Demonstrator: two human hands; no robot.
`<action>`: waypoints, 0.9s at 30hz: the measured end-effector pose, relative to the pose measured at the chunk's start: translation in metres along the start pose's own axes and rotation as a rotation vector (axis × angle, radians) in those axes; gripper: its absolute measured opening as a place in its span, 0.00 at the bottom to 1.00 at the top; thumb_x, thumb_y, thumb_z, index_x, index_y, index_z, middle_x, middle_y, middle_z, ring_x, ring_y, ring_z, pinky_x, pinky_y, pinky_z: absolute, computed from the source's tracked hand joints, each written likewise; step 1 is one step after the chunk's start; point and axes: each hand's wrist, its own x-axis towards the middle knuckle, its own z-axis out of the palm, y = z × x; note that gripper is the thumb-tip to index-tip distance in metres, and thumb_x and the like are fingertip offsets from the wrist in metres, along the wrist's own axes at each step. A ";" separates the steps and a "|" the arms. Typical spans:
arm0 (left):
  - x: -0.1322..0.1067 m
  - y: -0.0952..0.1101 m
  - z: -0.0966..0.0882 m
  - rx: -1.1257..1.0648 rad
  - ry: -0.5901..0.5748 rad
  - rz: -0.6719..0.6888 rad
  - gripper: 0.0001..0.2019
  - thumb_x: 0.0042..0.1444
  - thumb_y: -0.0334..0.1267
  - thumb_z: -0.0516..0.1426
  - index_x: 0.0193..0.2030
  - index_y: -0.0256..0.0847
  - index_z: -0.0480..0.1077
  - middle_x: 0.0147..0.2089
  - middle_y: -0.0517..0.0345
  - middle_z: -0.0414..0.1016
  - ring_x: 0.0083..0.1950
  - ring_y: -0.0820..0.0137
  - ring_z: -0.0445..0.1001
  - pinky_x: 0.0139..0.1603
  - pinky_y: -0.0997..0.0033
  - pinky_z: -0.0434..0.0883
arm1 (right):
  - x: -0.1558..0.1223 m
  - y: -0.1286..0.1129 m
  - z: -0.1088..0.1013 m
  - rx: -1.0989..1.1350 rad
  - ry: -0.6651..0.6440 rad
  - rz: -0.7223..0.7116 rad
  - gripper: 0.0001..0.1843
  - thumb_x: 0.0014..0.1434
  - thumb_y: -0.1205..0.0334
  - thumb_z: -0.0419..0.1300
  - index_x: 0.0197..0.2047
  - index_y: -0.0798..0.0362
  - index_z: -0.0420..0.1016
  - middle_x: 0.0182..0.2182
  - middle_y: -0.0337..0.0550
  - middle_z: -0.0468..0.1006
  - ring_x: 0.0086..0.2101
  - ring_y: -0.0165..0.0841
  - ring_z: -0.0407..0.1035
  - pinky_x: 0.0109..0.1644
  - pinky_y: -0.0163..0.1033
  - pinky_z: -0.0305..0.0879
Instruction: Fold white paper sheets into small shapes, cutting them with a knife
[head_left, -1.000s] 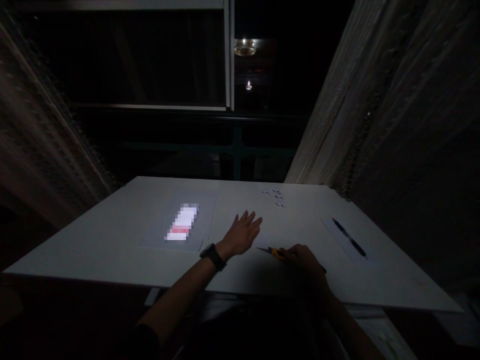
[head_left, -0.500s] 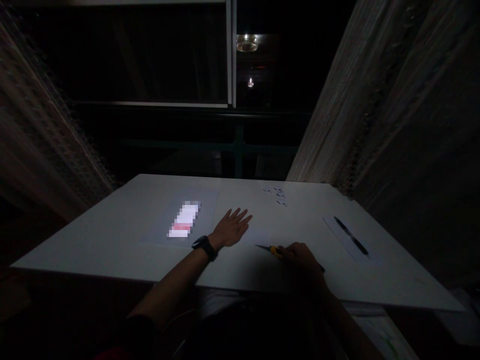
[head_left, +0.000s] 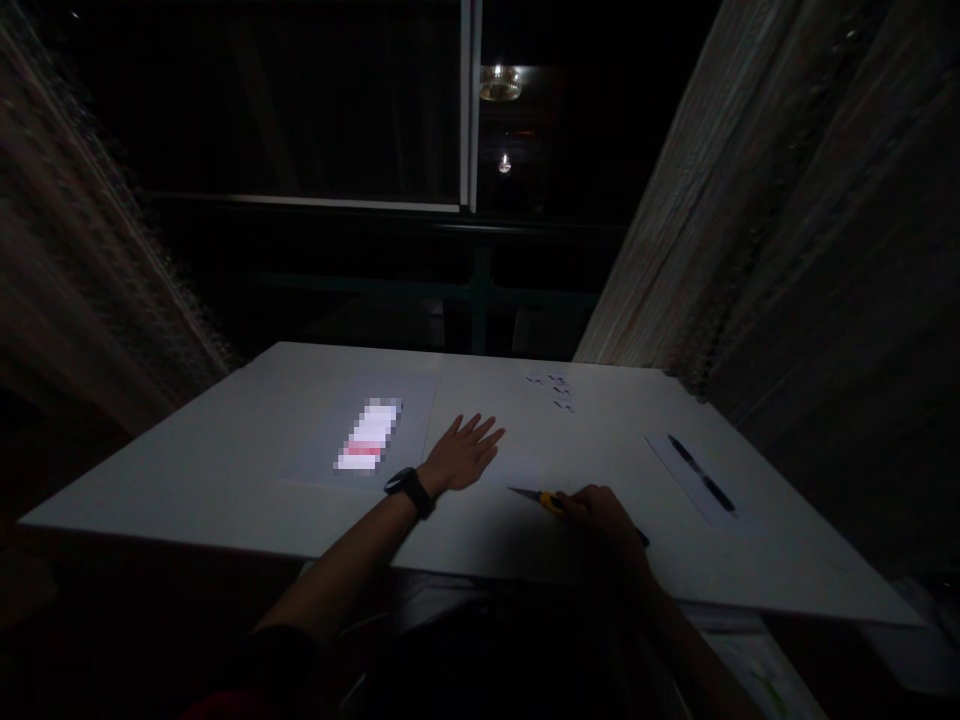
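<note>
My left hand point(head_left: 463, 455) lies flat on the white tabletop with its fingers spread; a dark watch is on that wrist. It holds nothing, and paper that hardly stands out from the table may lie under or beside it. Closed around the handle of a yellow and black utility knife point(head_left: 550, 501) is my right hand point(head_left: 602, 518). The knife's pointed blade is bare and aims left, low over the table or touching it; I cannot tell which. Dark shadow covers part of the right hand's fingers.
A lit phone point(head_left: 369, 436), its screen blurred out, rests on a pale sheet point(head_left: 307, 462) at the left. Several small marked paper pieces point(head_left: 561, 392) lie near the far edge. At right a black pen point(head_left: 701, 472) lies on a paper strip. Curtains point(head_left: 660, 210) hang on both sides.
The camera view has shifted very slightly. The knife tip sits a touch further left; both hands otherwise keep their pose.
</note>
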 end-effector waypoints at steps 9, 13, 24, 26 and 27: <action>-0.001 -0.001 0.001 -0.006 0.014 0.004 0.24 0.63 0.48 0.35 0.64 0.50 0.50 0.67 0.58 0.50 0.67 0.64 0.46 0.64 0.52 0.43 | -0.002 -0.006 0.014 -0.154 0.050 -0.214 0.12 0.56 0.68 0.53 0.41 0.54 0.75 0.26 0.47 0.70 0.27 0.31 0.58 0.29 0.34 0.49; -0.001 -0.001 0.002 0.003 0.011 0.000 0.24 0.63 0.47 0.35 0.64 0.50 0.49 0.67 0.59 0.50 0.67 0.64 0.46 0.64 0.52 0.42 | -0.006 -0.010 0.015 -0.155 0.088 -0.231 0.13 0.56 0.69 0.53 0.43 0.55 0.74 0.27 0.47 0.69 0.29 0.31 0.56 0.30 0.34 0.48; -0.001 0.001 0.001 -0.006 0.017 -0.014 0.24 0.63 0.47 0.35 0.64 0.49 0.51 0.66 0.58 0.51 0.67 0.64 0.46 0.65 0.53 0.42 | -0.006 -0.026 0.012 -0.154 0.079 -0.213 0.12 0.55 0.70 0.55 0.42 0.54 0.74 0.27 0.47 0.69 0.29 0.33 0.58 0.31 0.36 0.50; -0.001 0.002 0.001 -0.009 0.013 -0.029 0.24 0.63 0.48 0.35 0.64 0.49 0.51 0.66 0.58 0.51 0.67 0.63 0.47 0.65 0.52 0.42 | -0.006 -0.024 0.012 -0.126 0.061 -0.206 0.13 0.55 0.69 0.54 0.43 0.53 0.74 0.28 0.47 0.70 0.29 0.33 0.59 0.30 0.36 0.50; -0.001 0.002 0.002 -0.010 0.008 -0.035 0.24 0.63 0.48 0.35 0.64 0.49 0.51 0.66 0.58 0.51 0.67 0.63 0.47 0.65 0.52 0.42 | -0.006 -0.022 0.012 -0.110 0.052 -0.182 0.12 0.56 0.67 0.54 0.43 0.53 0.74 0.27 0.47 0.70 0.29 0.33 0.59 0.30 0.35 0.50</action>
